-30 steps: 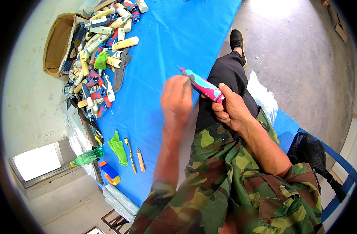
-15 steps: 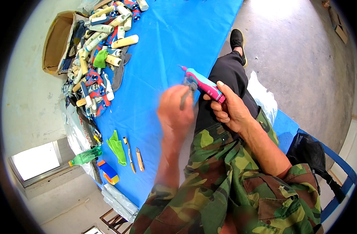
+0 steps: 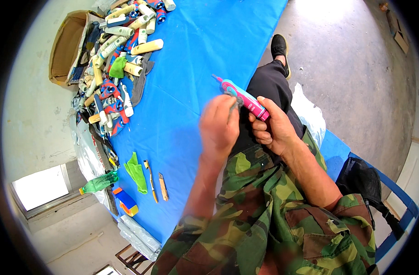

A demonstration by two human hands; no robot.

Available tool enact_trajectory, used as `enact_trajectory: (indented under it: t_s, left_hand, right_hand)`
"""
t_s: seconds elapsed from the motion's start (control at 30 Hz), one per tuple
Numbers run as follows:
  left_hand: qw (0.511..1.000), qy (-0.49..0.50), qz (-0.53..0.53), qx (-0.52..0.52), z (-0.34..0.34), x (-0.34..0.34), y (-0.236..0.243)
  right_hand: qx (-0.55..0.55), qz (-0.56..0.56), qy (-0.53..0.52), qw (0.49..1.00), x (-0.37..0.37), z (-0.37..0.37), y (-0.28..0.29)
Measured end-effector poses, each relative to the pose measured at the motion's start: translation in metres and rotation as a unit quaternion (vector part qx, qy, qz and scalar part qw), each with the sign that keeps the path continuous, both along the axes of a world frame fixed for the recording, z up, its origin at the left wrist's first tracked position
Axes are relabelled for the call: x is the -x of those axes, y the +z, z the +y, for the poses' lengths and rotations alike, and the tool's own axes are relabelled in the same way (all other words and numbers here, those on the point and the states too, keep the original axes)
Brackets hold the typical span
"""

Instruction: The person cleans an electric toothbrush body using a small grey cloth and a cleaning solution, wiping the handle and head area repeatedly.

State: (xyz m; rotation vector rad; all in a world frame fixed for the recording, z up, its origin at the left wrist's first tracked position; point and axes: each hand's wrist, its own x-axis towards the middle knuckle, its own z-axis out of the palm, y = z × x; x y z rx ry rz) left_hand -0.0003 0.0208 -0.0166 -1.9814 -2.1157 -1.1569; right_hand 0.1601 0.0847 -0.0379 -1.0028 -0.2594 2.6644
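My right hand [image 3: 272, 129] grips a pink and blue electric toothbrush handle [image 3: 244, 95], its thin tip pointing up and left over the blue table [image 3: 191, 55]. My left hand [image 3: 219, 126] is closed on a small grey rag [image 3: 237, 101] pressed against the handle's middle. Both hands are above my lap, at the table's near edge.
A heap of toothbrush handles [image 3: 115, 59] lies at the table's far left beside a cardboard box [image 3: 67, 46]. A green cloth [image 3: 136, 172], a small brush [image 3: 150, 180], a knife [image 3: 163, 186], a tape roll [image 3: 126, 201] and a green bottle [image 3: 98, 183] lie near the left edge. A blue chair [image 3: 392, 192] stands on the right.
My left hand has slid down along the handle with the rag, from near the tip to the middle. My right hand has kept its hold with little movement.
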Motion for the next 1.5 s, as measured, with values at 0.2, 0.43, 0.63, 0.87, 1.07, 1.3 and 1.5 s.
enact_trajectory:
  t_s: [0.2, 0.43, 0.63, 0.87, 1.07, 1.3, 1.5]
  left_hand:
    - [0.995, 0.091, 0.031, 0.034, -0.002, 0.031, -0.001]
    - [0.982, 0.184, 0.045, 0.022, -0.011, 0.065, 0.007]
    - [0.973, 0.217, -0.072, 0.033, -0.022, 0.043, 0.044]
    - [0.861, 0.083, -0.496, 0.069, -0.019, 0.011, 0.040]
    - [0.792, 0.068, -0.603, 0.062, -0.029, 0.018, 0.032]
    - [0.804, 0.052, -0.588, 0.068, -0.048, 0.021, 0.032]
    - [0.833, 0.021, -0.548, 0.075, -0.055, 0.007, 0.032]
  right_hand:
    - [-0.009, 0.026, 0.004, 1.000, -0.002, 0.001, -0.003]
    - [-0.004, 0.143, -0.003, 0.990, -0.012, -0.002, -0.017]
    - [0.003, 0.196, 0.016, 0.981, -0.013, -0.008, -0.015]
    - [0.013, 0.211, 0.056, 0.976, -0.011, -0.023, -0.011]
    - [-0.073, 0.170, 0.086, 0.979, -0.008, -0.028, -0.010]
    - [-0.302, 0.093, 0.085, 0.945, 0.002, -0.044, 0.009]
    - [-0.359, 0.063, 0.076, 0.928, 0.007, -0.049, 0.019]
